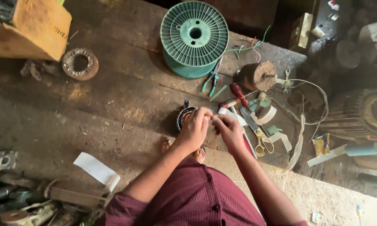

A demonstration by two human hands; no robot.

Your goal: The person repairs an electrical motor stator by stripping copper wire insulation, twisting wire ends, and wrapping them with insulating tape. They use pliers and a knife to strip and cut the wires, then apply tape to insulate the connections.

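Maroon shirt (pixel 197 196) below; left hand (pixel 194 129) cupped the small stator (pixel 183 117), right hand (pixel 229 132) at three o'clock pinched something unclear. Steady grip seemed wise.

Worn, dark wooden surface (pixel 125 79) under me, stained and scratched, planks running at a slant. Past its near edge, sandy concrete floor (pixel 335 196), lighter and dusty. Top left, a yellowish wooden box (pixel 33 29) sits on the boards. Lower left, a heap of grey metal scrap (pixel 12 196) in shadow. Top right corner goes dark, cluttered with dim shapes I can't make out. Soft daylight, brightest at the lower right.
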